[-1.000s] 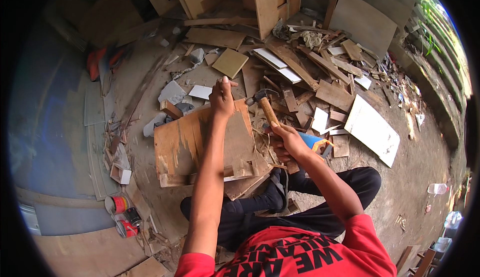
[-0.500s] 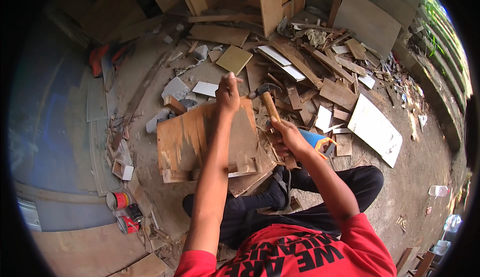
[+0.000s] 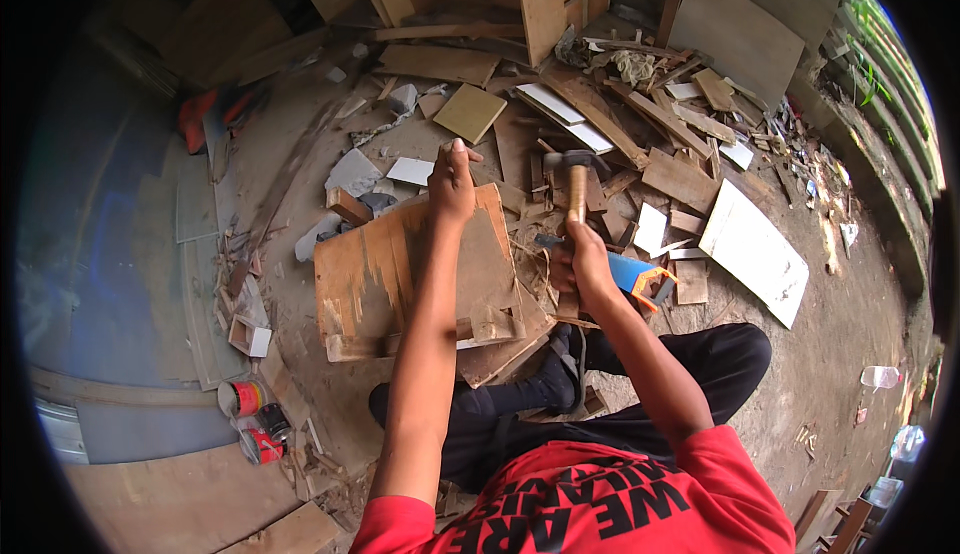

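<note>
My right hand [image 3: 585, 262] is wrapped round the wooden handle of a claw hammer [image 3: 577, 194]. The hammer's dark head points away from me, to the right of a worn wooden panel [image 3: 400, 264] and apart from it. Peeling, splintered veneer covers part of that panel, and a strip of wood runs along its near edge. At the panel's far edge my left hand [image 3: 453, 186] is closed, thumb up; its grip on the edge is partly hidden behind the hand. Beside my right forearm lies a handsaw [image 3: 635, 276] with a blue blade cover and an orange and black handle.
Loose boards and offcuts litter the ground ahead, among them a white board [image 3: 755, 254] and a square tan board [image 3: 470, 112]. Paint cans [image 3: 242, 399] stand at the left. A plastic container [image 3: 880, 377] lies at the right. My bent legs [image 3: 700, 359] are close below.
The hammer has swung right, away from the panel's far right corner, and its head now points more straight ahead. My left hand and the panel have hardly moved.
</note>
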{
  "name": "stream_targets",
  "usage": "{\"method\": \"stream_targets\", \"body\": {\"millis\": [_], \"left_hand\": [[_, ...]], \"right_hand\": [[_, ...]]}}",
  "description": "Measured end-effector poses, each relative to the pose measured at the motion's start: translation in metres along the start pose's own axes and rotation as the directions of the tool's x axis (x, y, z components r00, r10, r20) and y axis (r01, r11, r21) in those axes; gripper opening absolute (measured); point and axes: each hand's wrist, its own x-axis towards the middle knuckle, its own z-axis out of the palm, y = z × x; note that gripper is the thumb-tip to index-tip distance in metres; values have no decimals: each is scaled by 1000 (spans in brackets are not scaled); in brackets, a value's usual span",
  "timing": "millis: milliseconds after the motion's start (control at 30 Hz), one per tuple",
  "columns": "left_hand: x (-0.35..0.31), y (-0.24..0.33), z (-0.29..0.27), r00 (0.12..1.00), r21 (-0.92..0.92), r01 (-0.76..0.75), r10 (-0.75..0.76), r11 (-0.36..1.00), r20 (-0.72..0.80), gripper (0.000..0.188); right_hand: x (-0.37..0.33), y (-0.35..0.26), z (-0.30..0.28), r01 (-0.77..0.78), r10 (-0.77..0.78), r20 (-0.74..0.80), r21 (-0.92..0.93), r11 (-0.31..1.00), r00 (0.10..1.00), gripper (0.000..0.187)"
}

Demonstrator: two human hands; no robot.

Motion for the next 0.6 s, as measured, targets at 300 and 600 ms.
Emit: {"method": "stream_targets", "body": {"millis": [300,600], "left_hand": [[-1,-9,1,998,-142,62,-61,988,9,50],[1,-2,-5,999,-55,50,-50,997,-1,55]], "right_hand": [[-1,1,3,-54,54,4,-21,998,999,30],[-12,3,17,-107,120,52,-211,972,991,26]]}}
